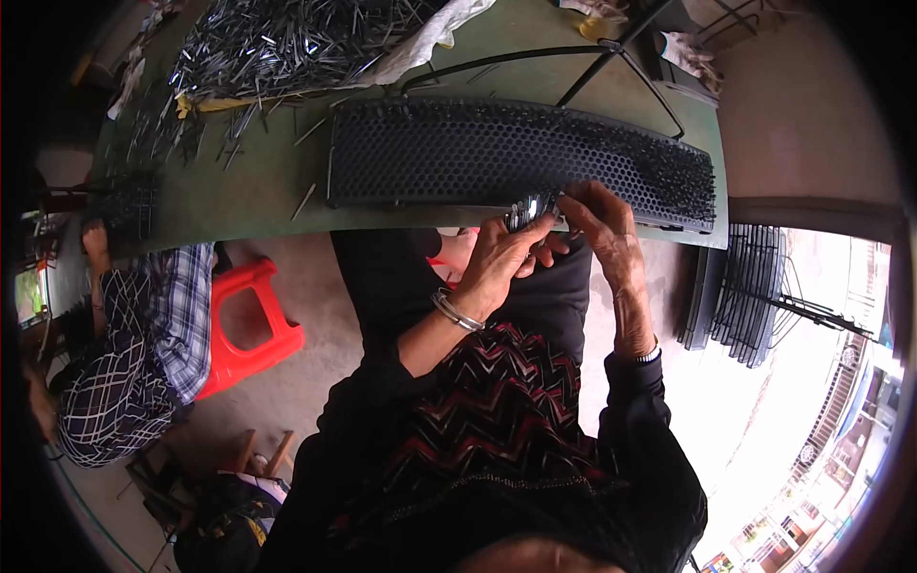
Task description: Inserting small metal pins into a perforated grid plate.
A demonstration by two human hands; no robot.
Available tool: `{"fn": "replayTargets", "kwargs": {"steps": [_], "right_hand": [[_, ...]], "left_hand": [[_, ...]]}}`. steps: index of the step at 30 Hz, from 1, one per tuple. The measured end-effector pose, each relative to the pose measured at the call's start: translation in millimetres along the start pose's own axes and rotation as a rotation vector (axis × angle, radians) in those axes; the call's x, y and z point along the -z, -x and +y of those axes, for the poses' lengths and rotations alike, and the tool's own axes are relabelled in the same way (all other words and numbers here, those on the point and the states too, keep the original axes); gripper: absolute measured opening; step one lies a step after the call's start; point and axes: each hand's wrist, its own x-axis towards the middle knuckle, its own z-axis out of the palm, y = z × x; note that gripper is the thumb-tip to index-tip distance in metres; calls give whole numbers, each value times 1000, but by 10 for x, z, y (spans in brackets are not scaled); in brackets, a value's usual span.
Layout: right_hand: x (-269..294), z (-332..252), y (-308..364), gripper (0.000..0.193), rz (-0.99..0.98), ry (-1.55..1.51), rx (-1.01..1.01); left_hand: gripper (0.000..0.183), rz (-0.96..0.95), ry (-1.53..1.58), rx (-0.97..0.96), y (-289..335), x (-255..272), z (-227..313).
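Note:
My left hand [506,258] is closed round a bunch of small dark, shiny strips [528,212] at the near edge of a black perforated panel [458,153]. Just right of it, my right hand [604,224] has its thumb and fingers pinched together by the bunch; whatever sits between the fingertips is too small to make out. The long panel lies on the green table, full of round holes. Dark pieces stand densely along its far edge and at its right end, while bare holes show over the middle and left.
A heap of dark metal-like strips [287,48] lies on sacking at the table's far left, with loose strips scattered around. Black rods [611,48] rise behind the panel. A red stool [253,329] and another person [124,363] are at left. Black racks [750,286] stand at right.

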Motion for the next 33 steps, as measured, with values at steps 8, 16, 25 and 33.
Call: {"fn": "replayTargets", "kwargs": {"steps": [8, 16, 25, 33], "right_hand": [[29, -4, -25, 18, -29, -112, -82], [34, -40, -20, 17, -8, -108, -106], [155, -97, -150, 7, 323, 23, 250], [186, 57, -504, 8, 667, 420, 457]], "left_hand": [[23, 1, -62, -28, 23, 10, 31], [27, 11, -127, -35, 18, 25, 3], [25, -2, 100, 19, -24, 145, -60], [26, -18, 259, 88, -48, 107, -99]]}}
